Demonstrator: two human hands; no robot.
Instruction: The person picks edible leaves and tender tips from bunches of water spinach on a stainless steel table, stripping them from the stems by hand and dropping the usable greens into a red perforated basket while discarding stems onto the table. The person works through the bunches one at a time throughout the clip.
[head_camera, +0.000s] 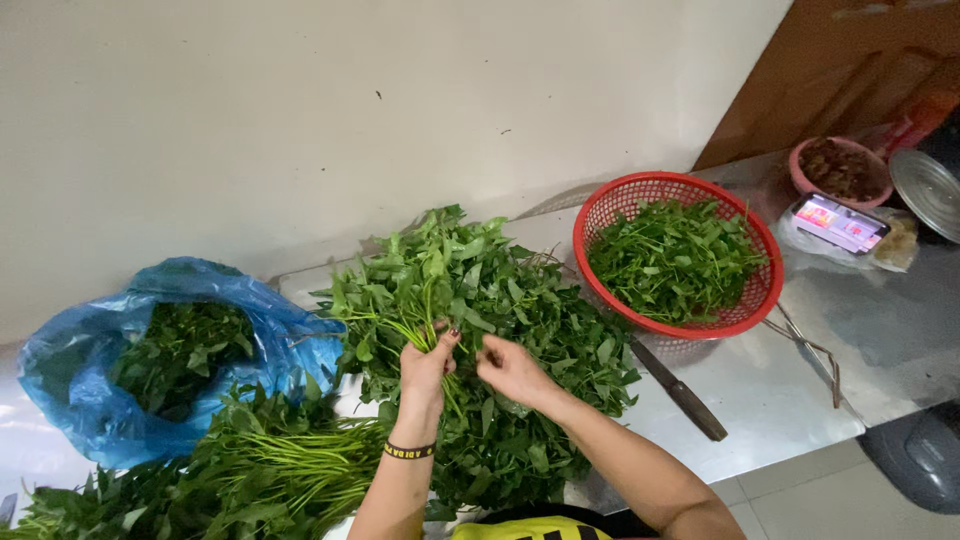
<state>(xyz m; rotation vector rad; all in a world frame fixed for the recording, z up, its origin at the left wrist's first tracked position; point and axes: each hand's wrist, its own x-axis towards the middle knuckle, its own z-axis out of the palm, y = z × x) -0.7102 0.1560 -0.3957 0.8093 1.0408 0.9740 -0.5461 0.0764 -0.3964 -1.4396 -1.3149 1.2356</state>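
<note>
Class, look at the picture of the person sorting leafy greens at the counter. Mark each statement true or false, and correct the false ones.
1. The red basket holds greens. True.
2. The knife lies inside the blue bag. False: it lies on the counter beside the basket.
3. The left hand grips a bunch of stems. True.
4. The phone sits in the basket. False: it rests on the counter beyond it.
5. The right hand touches the greens. True.

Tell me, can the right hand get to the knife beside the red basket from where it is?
Probably yes. The knife lies bare on the metal counter, just right of the right hand, with only loose greens between them. Nothing covers its handle.
</note>
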